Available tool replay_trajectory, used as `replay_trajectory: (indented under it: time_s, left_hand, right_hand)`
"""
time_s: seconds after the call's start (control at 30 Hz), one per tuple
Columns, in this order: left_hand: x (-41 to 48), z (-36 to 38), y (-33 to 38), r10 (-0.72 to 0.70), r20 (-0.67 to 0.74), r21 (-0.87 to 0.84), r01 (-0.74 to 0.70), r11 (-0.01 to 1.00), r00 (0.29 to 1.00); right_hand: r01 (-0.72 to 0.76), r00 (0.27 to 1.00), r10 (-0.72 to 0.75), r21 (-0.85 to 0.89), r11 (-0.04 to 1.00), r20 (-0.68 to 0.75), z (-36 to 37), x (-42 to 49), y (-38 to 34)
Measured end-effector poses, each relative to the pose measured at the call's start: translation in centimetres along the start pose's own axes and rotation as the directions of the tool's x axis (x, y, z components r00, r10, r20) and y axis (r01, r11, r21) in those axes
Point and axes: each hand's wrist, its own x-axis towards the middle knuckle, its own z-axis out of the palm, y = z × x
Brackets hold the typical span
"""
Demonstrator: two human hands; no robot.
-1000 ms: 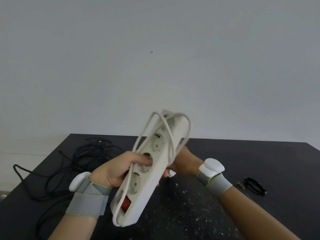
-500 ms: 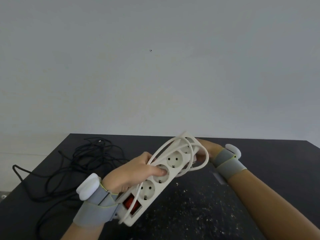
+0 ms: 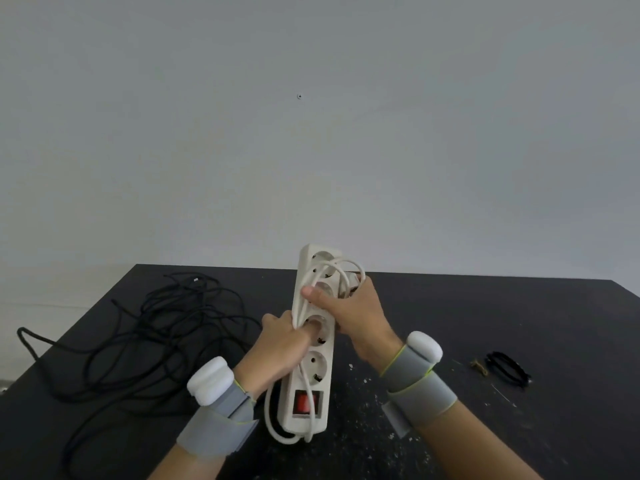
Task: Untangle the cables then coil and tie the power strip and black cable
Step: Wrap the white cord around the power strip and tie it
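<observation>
I hold a white power strip (image 3: 313, 375) with a red switch nearly upright above the black table (image 3: 519, 427). Its white cord (image 3: 270, 420) is wound lengthwise around it in several loops. My left hand (image 3: 277, 348) grips the middle of the strip, thumb over a socket, pinning the cord. My right hand (image 3: 356, 313) grips the upper part from the right, thumb pressing the cord loops onto the face. A long black cable (image 3: 145, 341) lies in a loose tangle on the left side of the table.
A small black tie loop (image 3: 507, 368) and a short brownish tie (image 3: 479, 367) lie on the table at the right. White specks dot the table surface near me. A plain grey wall stands behind the table's far edge.
The strip has swung from a slant to nearly upright. My right hand came from behind its far end to grip the upper part from the right, thumb across the cord loops.
</observation>
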Motion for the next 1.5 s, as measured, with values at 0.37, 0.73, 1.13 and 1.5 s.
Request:
replay_trajectory:
  time_s: [0.37,0.73,1.13,1.5]
  left_hand:
    - [0.2,1.6,-0.5,0.315,0.11,-0.164,-0.295,0.941,0.943]
    - [0.0,6.0,0.3,0.214,-0.177,0.467,-0.109,0.877,0.961]
    - [-1.3,8.6,1.7,0.249,0.06,0.796,-0.196,0.572,0.967]
    - [-1.4,8.8,0.8,0.409,0.128,0.793,-0.341,0.504,0.904]
  right_hand:
    - [-0.067,0.978,0.07,0.022,0.997,-0.198,0.3,-0.4,1.6]
    - [-0.322,0.938,0.329,0.072,0.944,-0.107,-1.9,-1.7,3.2]
    - [-0.509,0.86,0.504,-0.224,0.831,-0.083,-8.7,-3.6,4.6]
    - [-0.262,0.941,0.334,-0.756,0.6,-0.061,-17.6,-4.4,2.0]
